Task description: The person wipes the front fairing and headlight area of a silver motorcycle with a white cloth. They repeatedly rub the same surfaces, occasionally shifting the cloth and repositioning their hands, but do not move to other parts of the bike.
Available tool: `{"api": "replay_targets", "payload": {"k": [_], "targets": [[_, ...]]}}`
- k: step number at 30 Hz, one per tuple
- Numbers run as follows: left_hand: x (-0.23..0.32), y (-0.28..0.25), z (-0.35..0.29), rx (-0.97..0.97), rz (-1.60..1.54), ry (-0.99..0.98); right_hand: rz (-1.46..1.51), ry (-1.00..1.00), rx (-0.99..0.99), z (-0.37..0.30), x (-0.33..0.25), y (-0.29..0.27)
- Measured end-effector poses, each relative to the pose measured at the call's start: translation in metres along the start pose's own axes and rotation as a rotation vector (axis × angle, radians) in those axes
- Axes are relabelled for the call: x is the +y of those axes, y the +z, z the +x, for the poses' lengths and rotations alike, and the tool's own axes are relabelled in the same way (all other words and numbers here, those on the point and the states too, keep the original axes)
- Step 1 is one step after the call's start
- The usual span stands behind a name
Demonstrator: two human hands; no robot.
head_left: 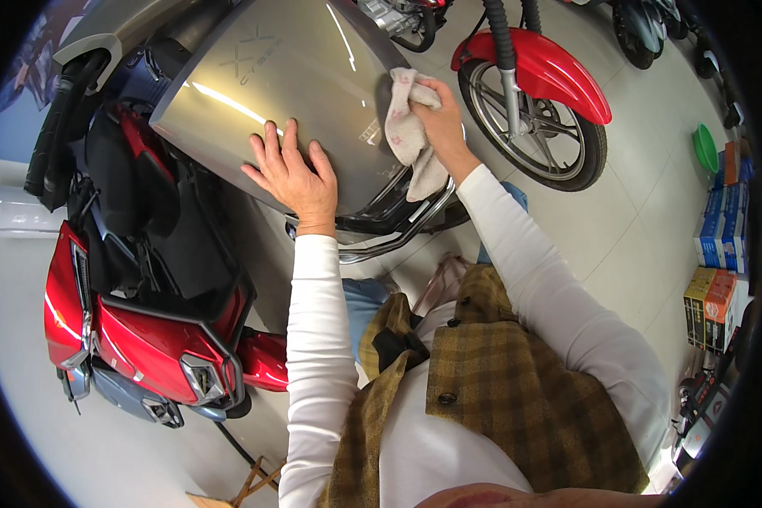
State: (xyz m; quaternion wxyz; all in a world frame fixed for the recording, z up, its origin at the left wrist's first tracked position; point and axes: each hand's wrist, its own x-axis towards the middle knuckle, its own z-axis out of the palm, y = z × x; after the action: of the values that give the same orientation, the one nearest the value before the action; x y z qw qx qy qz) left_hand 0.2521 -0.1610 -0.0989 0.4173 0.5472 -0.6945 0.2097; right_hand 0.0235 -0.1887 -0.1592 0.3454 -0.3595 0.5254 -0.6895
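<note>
A large glossy grey-gold body panel (pixel 313 89) of a vehicle fills the top middle of the head view. My left hand (pixel 298 176) rests on it with its fingers spread, holding nothing. At the panel's right edge, my right hand (pixel 443 127) grips a pale cloth (pixel 405 134) with small pink marks. Part of the cloth lies against the panel and its lower end hangs over the edge. My fingers partly disappear behind its folds. Below the panel runs a curved chrome bar (pixel 402 240).
A red motor scooter (pixel 144 343) stands close on the left, near a black handlebar grip (pixel 59 135). To the upper right is a motorcycle's front wheel (pixel 538 127) under a red fender (pixel 550 72). Boxes (pixel 721 224) and a green bowl (pixel 704 148) sit along the far right.
</note>
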Motion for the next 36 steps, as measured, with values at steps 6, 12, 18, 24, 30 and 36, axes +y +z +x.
{"api": "replay_targets", "payload": {"k": [6,12,18,24,30,36], "targets": [[-0.001,0.002,-0.002,0.018,0.0,0.003,0.233,0.235,0.049,-0.034,0.034,-0.017],[-0.001,0.002,-0.001,0.02,-0.004,0.004,-0.199,-0.118,0.032,-0.075,0.019,-0.012],[-0.001,0.002,-0.001,0.019,-0.005,-0.002,-0.612,-0.53,-0.036,-0.054,-0.02,0.013],[-0.001,0.003,-0.002,0.017,0.009,-0.005,-0.348,-0.259,-0.023,0.014,-0.02,0.023],[0.0,0.001,-0.001,0.007,0.025,0.0,-0.162,0.141,0.055,0.054,0.011,0.011],[-0.001,0.003,-0.002,0.001,0.044,0.008,-0.303,0.075,0.153,-0.041,0.044,-0.01]]}}
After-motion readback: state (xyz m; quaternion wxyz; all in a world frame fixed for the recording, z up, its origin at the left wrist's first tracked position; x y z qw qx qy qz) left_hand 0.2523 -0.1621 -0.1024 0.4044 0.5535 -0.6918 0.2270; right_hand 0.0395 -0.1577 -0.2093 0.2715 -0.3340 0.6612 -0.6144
